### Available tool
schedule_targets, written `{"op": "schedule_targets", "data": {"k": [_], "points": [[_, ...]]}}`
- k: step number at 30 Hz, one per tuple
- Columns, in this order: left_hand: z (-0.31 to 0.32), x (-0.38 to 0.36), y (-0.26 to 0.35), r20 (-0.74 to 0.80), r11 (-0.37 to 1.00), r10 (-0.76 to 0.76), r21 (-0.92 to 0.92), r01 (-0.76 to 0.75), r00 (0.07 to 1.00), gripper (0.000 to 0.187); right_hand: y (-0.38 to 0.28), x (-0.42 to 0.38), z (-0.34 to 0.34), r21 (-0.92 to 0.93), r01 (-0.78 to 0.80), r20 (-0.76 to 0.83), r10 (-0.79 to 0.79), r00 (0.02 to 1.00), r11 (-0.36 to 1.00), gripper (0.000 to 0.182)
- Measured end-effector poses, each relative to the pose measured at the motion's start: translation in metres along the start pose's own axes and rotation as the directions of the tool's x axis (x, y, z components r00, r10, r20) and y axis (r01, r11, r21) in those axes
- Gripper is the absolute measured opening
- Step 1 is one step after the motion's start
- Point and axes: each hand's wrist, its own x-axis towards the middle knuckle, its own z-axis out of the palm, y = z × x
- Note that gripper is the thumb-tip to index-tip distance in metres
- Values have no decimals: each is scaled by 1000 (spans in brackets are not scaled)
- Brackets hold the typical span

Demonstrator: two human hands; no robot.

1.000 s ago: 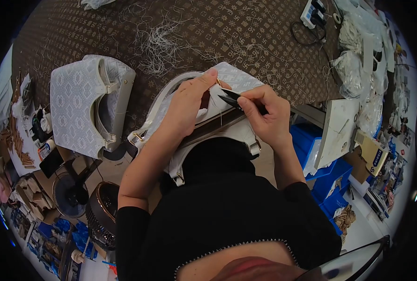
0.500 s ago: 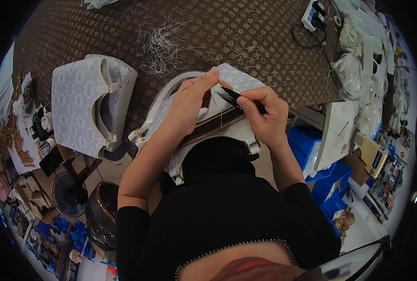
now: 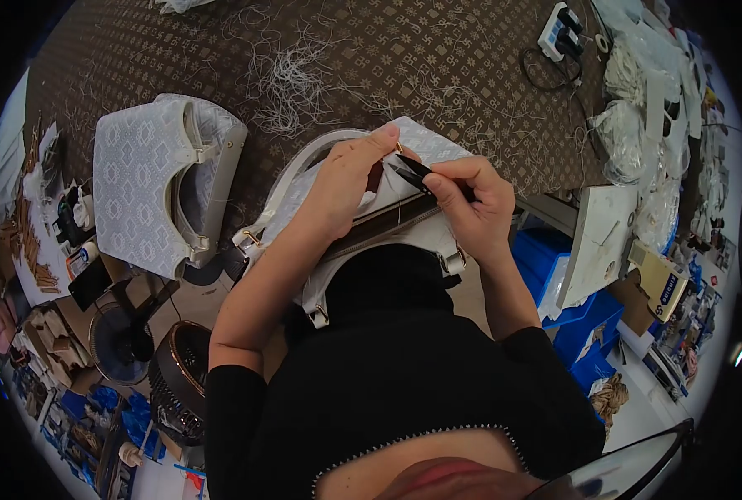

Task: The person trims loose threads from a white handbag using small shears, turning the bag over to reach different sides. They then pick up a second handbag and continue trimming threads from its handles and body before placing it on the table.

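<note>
A white patterned handbag [image 3: 429, 143] lies across my lap and the table edge, its zipper [image 3: 387, 227] running between my forearms. My left hand [image 3: 350, 179] is closed on a part of the bag near its upper edge, thumb and fingers pinched by a small gold-coloured piece of hardware. In my right hand [image 3: 475, 196] is a pair of black thread snips [image 3: 412, 172], blades pointing up and left toward my left fingertips. A loose white thread [image 3: 399, 204] hangs below the blades. My left hand hides what exactly it pinches.
A second white patterned handbag [image 3: 142, 179] stands to the left. Tangled thread clippings [image 3: 292, 79] lie on the brown patterned table cover [image 3: 179, 50]. At the far right are a power strip [image 3: 559, 33] and plastic-wrapped items [image 3: 625, 137]. Blue bins [image 3: 587, 333] and a fan [image 3: 121, 342] sit below.
The snips have shifted slightly and their blades now show more clearly. Less of the white material between my hands is visible. My left hand keeps its pinch.
</note>
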Motion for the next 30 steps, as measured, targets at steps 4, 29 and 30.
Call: {"op": "schedule_targets", "data": {"k": [4, 29, 30], "points": [[2, 8, -9, -24, 1000, -8, -26, 7, 1000, 41, 4, -2, -3, 134, -58, -28, 62, 998, 989, 7], [10, 10, -8, 59, 996, -88, 8, 88, 994, 43, -3, -6, -36, 282, -230, 104, 209, 972, 931, 63], [10, 11, -8, 61, 997, -75, 33, 73, 995, 43, -2, -6, -34, 281, -229, 104, 208, 973, 932, 63]]}}
